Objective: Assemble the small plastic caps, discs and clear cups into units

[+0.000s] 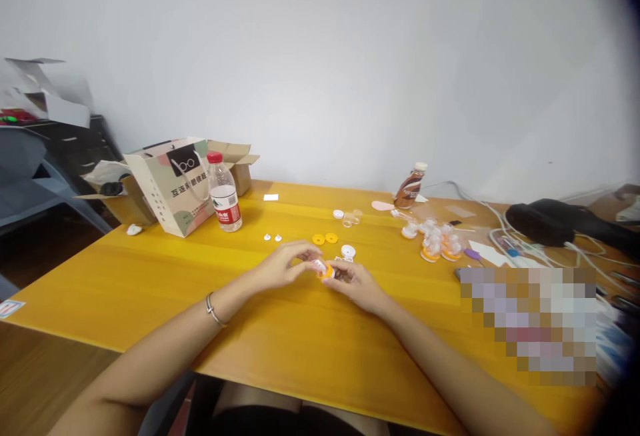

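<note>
Above the middle of the table, a small orange-and-white round plastic piece (327, 273) sits between my two hands. My left hand (290, 264) pinches its white end from the left, thumb below and fingers over the top. My right hand (359, 284) grips the orange side, its fingers partly hiding the piece. Just beyond lie two yellow discs (319, 239) and a white disc (349, 251), with a small white toothed part (344, 259) by the right fingers. Two small white pegged parts (278, 237) stand farther left. Clear plastic cups (357, 217) and a white cap (339, 214) lie farther back.
A water bottle (225, 199), paper bag (175, 189) and cardboard box (243, 166) stand at the left. Several clear-and-orange plastic assemblies (440, 243) cluster at the right, near a coffee bottle (410, 187), cables (505, 223) and a black object (545, 223). A blurred patch covers the right front.
</note>
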`<action>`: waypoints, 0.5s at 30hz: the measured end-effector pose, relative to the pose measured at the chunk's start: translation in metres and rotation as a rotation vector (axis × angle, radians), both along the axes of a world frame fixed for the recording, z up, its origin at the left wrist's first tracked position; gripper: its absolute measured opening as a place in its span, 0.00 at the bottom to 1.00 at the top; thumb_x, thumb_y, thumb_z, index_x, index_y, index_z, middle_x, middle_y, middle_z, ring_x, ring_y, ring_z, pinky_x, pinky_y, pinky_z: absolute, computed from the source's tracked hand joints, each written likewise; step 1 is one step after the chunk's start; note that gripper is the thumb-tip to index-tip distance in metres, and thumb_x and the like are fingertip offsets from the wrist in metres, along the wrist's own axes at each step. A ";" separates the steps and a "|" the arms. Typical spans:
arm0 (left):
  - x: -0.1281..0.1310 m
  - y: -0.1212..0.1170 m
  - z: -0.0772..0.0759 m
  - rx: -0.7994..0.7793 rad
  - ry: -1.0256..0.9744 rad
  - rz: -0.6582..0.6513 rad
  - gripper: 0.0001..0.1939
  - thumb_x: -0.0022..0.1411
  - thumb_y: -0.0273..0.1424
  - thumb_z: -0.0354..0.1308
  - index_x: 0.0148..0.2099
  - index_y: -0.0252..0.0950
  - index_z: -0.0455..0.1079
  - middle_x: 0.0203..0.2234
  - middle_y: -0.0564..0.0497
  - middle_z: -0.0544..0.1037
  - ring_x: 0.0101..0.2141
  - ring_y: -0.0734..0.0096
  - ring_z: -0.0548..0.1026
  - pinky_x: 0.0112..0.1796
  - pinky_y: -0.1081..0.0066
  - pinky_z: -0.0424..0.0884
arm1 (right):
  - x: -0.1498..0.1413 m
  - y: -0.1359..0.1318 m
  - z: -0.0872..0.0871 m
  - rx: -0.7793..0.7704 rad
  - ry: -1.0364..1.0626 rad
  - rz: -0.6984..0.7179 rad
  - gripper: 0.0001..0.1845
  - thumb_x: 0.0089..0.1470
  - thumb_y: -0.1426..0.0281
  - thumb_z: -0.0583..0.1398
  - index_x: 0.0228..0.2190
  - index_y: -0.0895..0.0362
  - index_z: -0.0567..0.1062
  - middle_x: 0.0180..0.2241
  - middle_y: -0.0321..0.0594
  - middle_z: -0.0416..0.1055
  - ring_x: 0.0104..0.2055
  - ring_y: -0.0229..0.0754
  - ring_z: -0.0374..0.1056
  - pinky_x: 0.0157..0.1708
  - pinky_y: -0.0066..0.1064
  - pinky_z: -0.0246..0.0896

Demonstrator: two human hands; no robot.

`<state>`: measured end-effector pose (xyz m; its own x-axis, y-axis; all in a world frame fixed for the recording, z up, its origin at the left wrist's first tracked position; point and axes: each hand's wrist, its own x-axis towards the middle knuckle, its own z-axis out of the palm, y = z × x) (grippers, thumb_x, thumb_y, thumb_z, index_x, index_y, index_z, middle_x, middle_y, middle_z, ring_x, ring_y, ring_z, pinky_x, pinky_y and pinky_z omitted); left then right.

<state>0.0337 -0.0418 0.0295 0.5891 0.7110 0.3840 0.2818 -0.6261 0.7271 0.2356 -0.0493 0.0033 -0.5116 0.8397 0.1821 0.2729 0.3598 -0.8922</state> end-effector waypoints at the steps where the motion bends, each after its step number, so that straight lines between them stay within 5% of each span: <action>1: -0.001 0.001 0.001 -0.037 -0.031 -0.046 0.12 0.58 0.31 0.51 0.44 0.32 0.65 0.37 0.46 0.72 0.38 0.71 0.70 0.42 0.70 0.65 | 0.000 0.000 0.001 -0.051 0.035 0.048 0.14 0.47 0.63 0.57 0.33 0.59 0.73 0.29 0.37 0.68 0.30 0.36 0.61 0.32 0.27 0.56; 6: -0.003 0.000 0.005 -0.082 -0.076 -0.111 0.12 0.58 0.30 0.51 0.44 0.32 0.65 0.38 0.45 0.72 0.38 0.71 0.70 0.42 0.71 0.65 | 0.001 0.000 0.002 -0.176 0.127 0.152 0.14 0.48 0.62 0.57 0.33 0.59 0.73 0.28 0.36 0.68 0.29 0.35 0.61 0.32 0.26 0.56; 12: 0.007 -0.005 -0.007 -0.001 -0.042 0.238 0.14 0.52 0.39 0.56 0.32 0.31 0.66 0.22 0.52 0.71 0.22 0.79 0.66 0.25 0.77 0.62 | -0.002 -0.006 0.003 0.113 -0.026 -0.032 0.16 0.46 0.62 0.58 0.36 0.58 0.73 0.28 0.36 0.67 0.28 0.36 0.60 0.30 0.26 0.55; 15: 0.008 -0.005 -0.009 0.014 0.034 0.344 0.16 0.52 0.42 0.55 0.28 0.31 0.65 0.17 0.55 0.68 0.19 0.81 0.61 0.21 0.78 0.57 | -0.005 -0.007 0.002 0.115 -0.031 -0.036 0.16 0.46 0.62 0.58 0.36 0.58 0.73 0.27 0.36 0.67 0.27 0.35 0.60 0.29 0.26 0.56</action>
<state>0.0416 -0.0464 0.0204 0.3283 0.8650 0.3793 0.5019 -0.5000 0.7058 0.2302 -0.0565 0.0052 -0.4886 0.8321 0.2624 0.3145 0.4485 -0.8366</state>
